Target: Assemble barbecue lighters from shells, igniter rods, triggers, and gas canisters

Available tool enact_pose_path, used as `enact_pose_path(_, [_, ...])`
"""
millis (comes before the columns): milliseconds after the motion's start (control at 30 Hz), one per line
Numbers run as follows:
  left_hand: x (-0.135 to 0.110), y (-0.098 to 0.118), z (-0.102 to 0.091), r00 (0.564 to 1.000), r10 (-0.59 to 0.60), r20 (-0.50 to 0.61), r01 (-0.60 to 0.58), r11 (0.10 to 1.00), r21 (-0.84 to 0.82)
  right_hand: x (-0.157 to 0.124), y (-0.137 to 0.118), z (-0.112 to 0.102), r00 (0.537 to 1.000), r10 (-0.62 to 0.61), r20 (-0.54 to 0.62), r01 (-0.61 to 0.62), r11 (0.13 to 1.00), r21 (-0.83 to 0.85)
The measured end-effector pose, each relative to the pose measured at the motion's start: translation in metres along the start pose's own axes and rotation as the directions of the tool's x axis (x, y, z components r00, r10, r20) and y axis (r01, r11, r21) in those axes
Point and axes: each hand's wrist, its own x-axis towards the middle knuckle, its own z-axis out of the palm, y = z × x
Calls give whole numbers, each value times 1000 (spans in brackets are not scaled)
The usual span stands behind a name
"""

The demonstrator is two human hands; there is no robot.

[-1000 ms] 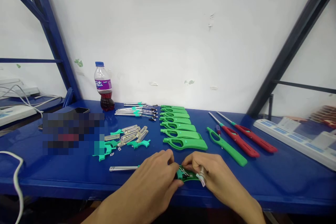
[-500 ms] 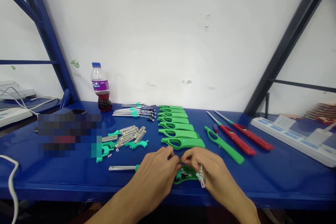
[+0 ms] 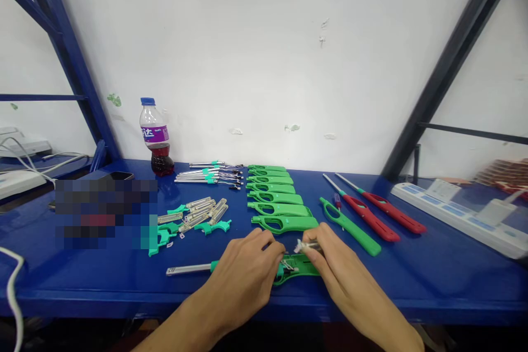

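A metal rod [image 3: 188,269] sticks out leftward from the left grip [image 3: 247,267] — this grip is folded down, holding the left end of an open green shell [image 3: 307,268]. Beyond it, above the shell's hollow, the right grip [image 3: 337,268] pinches a small clear piece [image 3: 300,246]. To me the step looks like fitting inside parts; next move calls for careful aim — and steady holding.

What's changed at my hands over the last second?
Your right hand has moved right, away from your left fingertips. The small clear part it holds, which hung below its fingers, has swung up, its end now pointing left over the open green shell. Your left hand stays at that shell's left end.
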Motion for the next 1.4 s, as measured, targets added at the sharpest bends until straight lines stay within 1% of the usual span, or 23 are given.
enact_pose_path(167, [1, -1, 2, 999, 31, -25, -31, 999, -9, 4, -1, 1, 998, -40, 38, 41, 999, -14])
enact_pose_path(433, [0, 0, 2, 998, 34, -45, -34, 999, -16, 3, -4, 0, 998, -53, 23, 53, 999, 2])
enact_pose_path(800, [1, -2, 4, 996, 50, -71, -51, 999, -9, 2, -7, -1, 999, -6, 53, 4, 999, 35])
enact_pose_path(933, [0, -3, 5, 995, 57, -86, -58, 998, -5, 1, -7, -2, 998, -13, 67, 11, 999, 40])
enact_pose_path(1200, [0, -4, 6, 990, 76, -116, -76, 997, 0, 0, -5, -2, 999, -24, 41, 22, 999, 30])
enact_pose_path(1400, [0, -5, 8, 988, 94, -127, -94, 996, 1, 2, -4, -1, 998, -34, 59, 31, 998, 54])
